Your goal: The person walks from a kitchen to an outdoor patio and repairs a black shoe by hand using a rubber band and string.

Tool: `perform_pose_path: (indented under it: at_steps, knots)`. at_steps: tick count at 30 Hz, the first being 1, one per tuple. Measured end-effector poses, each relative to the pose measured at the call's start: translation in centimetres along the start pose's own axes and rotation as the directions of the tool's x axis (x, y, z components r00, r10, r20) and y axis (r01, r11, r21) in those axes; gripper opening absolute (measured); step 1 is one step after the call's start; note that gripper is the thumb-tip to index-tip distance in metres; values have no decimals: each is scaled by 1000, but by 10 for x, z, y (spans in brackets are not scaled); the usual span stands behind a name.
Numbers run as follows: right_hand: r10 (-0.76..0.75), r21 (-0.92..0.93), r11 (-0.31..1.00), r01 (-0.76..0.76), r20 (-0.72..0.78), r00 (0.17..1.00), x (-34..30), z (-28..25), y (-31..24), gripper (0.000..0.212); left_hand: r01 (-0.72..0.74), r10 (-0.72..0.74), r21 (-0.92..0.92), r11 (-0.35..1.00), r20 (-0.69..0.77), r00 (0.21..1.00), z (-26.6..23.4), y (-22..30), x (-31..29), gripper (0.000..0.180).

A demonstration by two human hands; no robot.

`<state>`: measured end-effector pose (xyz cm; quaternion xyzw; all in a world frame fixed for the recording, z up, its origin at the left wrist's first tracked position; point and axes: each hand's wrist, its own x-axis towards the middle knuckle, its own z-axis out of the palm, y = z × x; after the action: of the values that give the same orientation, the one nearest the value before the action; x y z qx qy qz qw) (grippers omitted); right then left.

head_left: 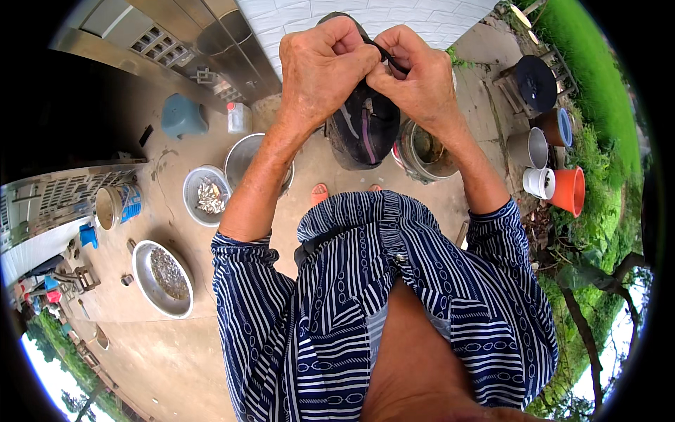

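My left hand [325, 74] and my right hand [416, 79] are raised close together at the top of the view. A thin black strap [387, 56] runs between them, pinched by the fingers of each hand. Below it hangs a dark bag-like thing [360, 130] with a purple stripe down its side. My hands partly cover its upper part, so its exact kind does not show. Just right of the bag, under my right forearm, stands a bucket [408, 151] with something murky inside.
Left of my left forearm are a basin [191, 183] of small silvery fish and a deeper metal basin [238, 151]. An oval basin [144, 266], a blue stool [184, 116] and a white jug [239, 118] stand on the concrete. An orange bucket [571, 191] sits far right.
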<state>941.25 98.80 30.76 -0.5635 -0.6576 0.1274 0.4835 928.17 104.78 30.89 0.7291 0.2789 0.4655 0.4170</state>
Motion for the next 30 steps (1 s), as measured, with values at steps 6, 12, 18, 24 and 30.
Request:
perform_pose_path:
  at_steps: [6, 12, 18, 24, 30]
  knots:
    - [98, 289, 936, -202, 336, 937, 16, -28, 6, 11, 207, -208, -91, 974, -7, 978, -2, 23, 7, 12]
    - [77, 386, 921, -57, -37, 996, -6, 3, 15, 6, 307, -308, -364, 879, 57, 950, 0, -15, 10, 9]
    - [335, 739, 574, -352, 180, 925, 4, -4, 4, 12, 229, -226, -458, 859, 63, 972, -4, -23, 4, 4]
    - [318, 682, 672, -290, 89, 944, 6, -7, 5, 12, 124, -120, -152, 981, 38, 992, 4, -11, -10, 13]
    - [239, 612, 765, -199, 17, 971, 8, -6, 1, 11, -44, 46, 16, 999, -111, 993, 10, -23, -13, 15]
